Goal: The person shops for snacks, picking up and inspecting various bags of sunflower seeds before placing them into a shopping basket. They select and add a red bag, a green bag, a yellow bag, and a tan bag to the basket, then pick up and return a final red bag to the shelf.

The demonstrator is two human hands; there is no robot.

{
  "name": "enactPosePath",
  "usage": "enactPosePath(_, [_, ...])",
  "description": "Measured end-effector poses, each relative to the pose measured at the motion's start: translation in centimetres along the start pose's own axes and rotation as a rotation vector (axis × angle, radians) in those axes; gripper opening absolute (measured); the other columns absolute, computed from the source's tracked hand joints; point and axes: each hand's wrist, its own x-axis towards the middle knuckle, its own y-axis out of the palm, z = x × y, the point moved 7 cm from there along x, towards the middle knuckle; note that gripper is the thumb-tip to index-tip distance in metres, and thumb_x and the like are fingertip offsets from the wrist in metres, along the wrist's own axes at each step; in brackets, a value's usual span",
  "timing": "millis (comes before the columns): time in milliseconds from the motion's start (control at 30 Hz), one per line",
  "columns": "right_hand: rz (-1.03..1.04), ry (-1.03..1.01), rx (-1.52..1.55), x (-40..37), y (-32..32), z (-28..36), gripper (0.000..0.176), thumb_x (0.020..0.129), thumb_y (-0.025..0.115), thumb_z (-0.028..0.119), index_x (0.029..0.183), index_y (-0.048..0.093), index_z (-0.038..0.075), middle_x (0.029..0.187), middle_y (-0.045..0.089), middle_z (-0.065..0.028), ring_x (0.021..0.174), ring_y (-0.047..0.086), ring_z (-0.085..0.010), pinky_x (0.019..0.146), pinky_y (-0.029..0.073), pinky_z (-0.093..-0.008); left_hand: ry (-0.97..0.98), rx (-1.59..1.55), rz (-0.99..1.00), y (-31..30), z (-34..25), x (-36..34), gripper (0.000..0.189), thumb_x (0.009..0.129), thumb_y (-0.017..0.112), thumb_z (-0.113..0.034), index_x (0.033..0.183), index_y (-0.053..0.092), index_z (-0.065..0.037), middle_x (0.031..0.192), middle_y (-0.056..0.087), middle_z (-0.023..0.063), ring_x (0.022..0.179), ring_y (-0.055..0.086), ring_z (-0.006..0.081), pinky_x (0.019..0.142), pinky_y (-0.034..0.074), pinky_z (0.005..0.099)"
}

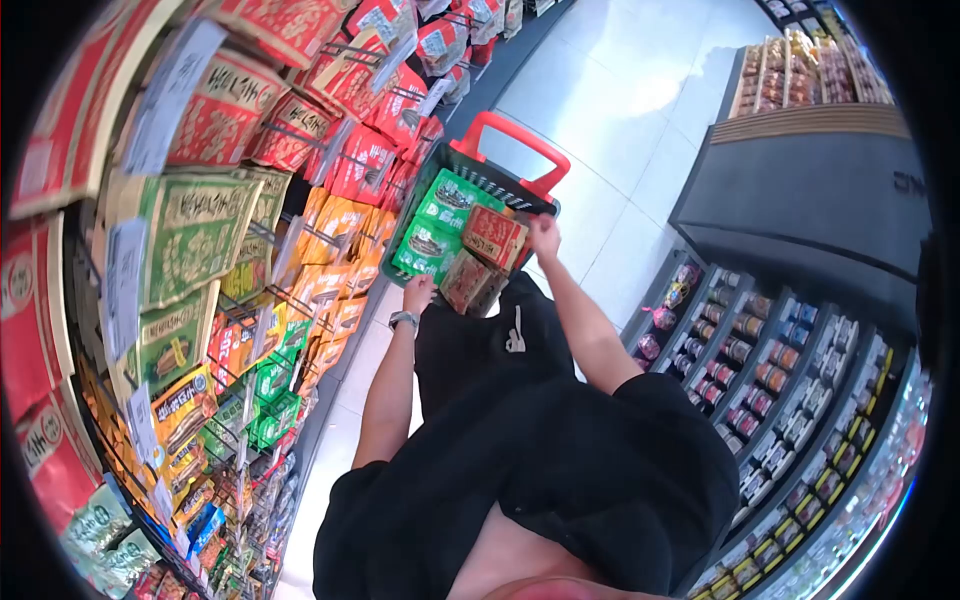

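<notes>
A dark shopping basket with a raised red handle is in front of my body, at the upper middle of the head view. Two green snack bags lie in its left part. A red and brown bag lies on the right, beside a clear-looking pack of brown food near me. My left hand is closed at the basket's near left edge, below the green bags. At the right rim, next to the red bag, is my right hand, its fingers bent and partly hidden.
A tall shelf of bagged snacks with price tags runs close along my left. On the right stands a display of small jars or tubs, with a dark counter of packaged goods beyond. Pale floor tiles stretch ahead.
</notes>
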Motion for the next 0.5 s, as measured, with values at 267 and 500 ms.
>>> enactPosePath(267, [0.541,0.657,0.163,-2.0,4.6,-3.5,0.052,0.101,0.071,0.029,0.144,0.050,0.011,0.131,0.065,-0.0122,0.107,0.071,-0.0286,0.081,0.067,-0.0492,-0.026,0.079,0.114,13.8,-6.0,-2.2,0.029,0.111,0.057,-0.026,0.133,0.062,-0.008,0.109,0.075,0.0081,0.088,0.072,0.0143,0.075,0.058,0.0283])
enactPosePath(500, [0.560,0.793,0.240,1.9,7.4,-9.2,0.034,0.104,0.065,0.036,0.123,0.062,0.008,0.109,0.071,-0.0098,0.091,0.070,-0.0244,0.073,0.061,-0.0386,-0.060,0.176,0.200,19.3,-6.1,-5.2,0.031,0.112,0.055,-0.030,0.132,0.063,-0.007,0.111,0.076,0.0098,0.088,0.072,0.0159,0.077,0.058,0.0302])
